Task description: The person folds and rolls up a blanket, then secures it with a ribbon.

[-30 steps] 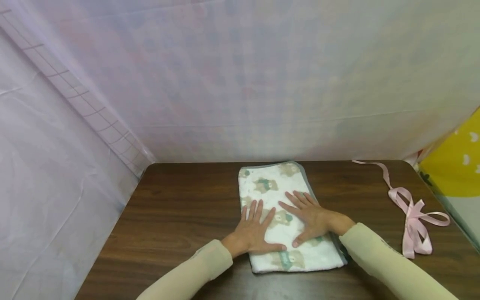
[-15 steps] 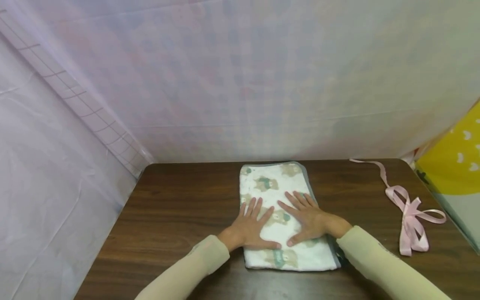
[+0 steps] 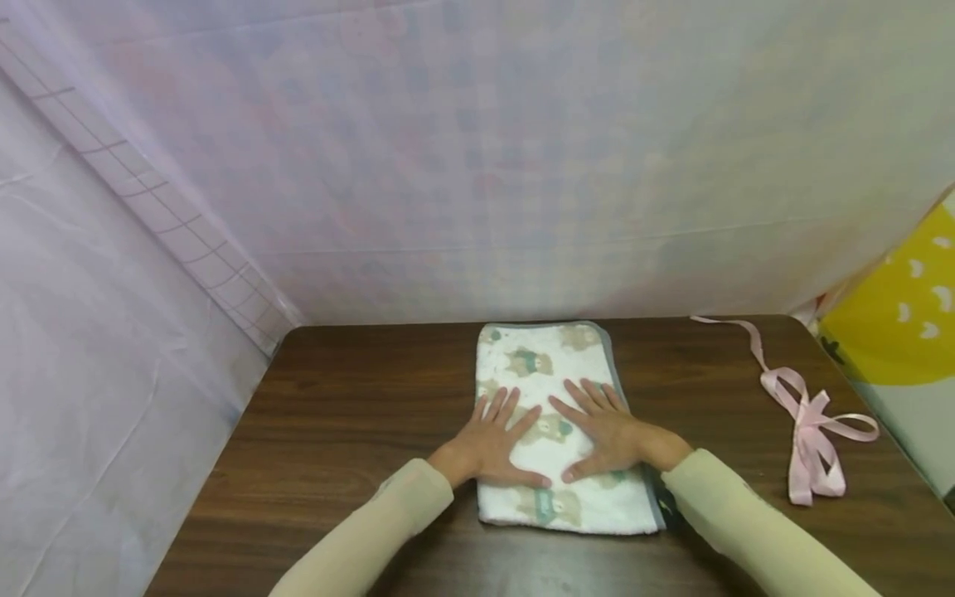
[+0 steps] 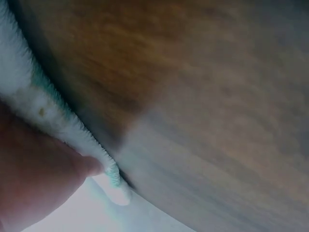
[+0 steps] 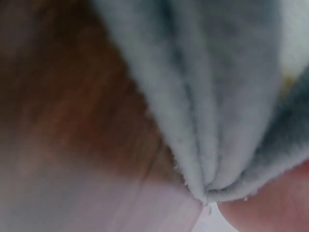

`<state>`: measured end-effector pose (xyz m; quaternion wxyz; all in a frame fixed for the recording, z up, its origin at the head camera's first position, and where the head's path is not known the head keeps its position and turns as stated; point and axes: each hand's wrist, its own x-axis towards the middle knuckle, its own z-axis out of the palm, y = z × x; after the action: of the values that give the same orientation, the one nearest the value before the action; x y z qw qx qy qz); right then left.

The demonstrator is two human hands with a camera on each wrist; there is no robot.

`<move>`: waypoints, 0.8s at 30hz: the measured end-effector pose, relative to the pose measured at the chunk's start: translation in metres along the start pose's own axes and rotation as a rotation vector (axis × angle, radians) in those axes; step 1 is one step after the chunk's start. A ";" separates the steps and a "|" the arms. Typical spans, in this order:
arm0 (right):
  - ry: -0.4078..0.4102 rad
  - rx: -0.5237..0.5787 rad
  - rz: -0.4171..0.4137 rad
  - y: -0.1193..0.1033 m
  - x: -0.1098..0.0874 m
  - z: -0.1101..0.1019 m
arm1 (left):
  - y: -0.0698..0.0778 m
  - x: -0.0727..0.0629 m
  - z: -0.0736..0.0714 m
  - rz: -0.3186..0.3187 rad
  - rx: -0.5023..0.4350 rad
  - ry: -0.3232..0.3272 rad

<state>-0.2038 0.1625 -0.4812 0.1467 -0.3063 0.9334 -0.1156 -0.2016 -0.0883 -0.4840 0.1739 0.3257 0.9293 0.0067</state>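
A folded white fleecy cloth (image 3: pixel 555 361) with bear prints and a grey-green border lies flat on the dark wooden table (image 3: pixel 358 398). Both hands rest on it, palms down with fingers spread. The left hand (image 3: pixel 492 444) covers its left side, and the right hand (image 3: pixel 615 435) lies across its right side. Their thumbs point toward each other and nearly meet near the cloth's middle. In the left wrist view, part of the left hand (image 4: pixel 43 179) lies on the fleecy edge. The right wrist view shows stacked grey border folds (image 5: pixel 217 96) beside part of the right hand (image 5: pixel 270 208).
A pink ribbon (image 3: pixel 809 435), looped into a bow with one long tail, lies on the table's right side. A pale checked curtain (image 3: pixel 477 166) hangs behind the table, and white sheeting (image 3: pixel 89 373) hangs at the left. Yellow patterned fabric (image 3: pixel 888 323) shows at the right.
The cloth's near end has shifted left and slightly away under the hands, so it lies straighter. Both hands moved slightly left with it, still spread. The whole view also drifts a little.
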 end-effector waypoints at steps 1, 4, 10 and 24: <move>0.004 0.005 -0.002 0.000 0.001 0.000 | -0.001 0.000 -0.001 0.000 0.002 -0.001; -0.002 0.002 0.009 -0.002 0.001 -0.001 | -0.003 -0.001 -0.001 0.005 0.003 0.012; -0.002 0.007 0.014 -0.007 -0.005 -0.004 | -0.003 -0.006 0.002 0.049 -0.004 0.059; 0.185 -0.019 -0.282 -0.030 -0.057 -0.002 | 0.007 -0.052 0.005 0.278 -0.010 0.083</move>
<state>-0.1442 0.1740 -0.4588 0.0395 -0.4238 0.8918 -0.1537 -0.1584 -0.1151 -0.4711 0.1344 0.4498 0.8816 0.0488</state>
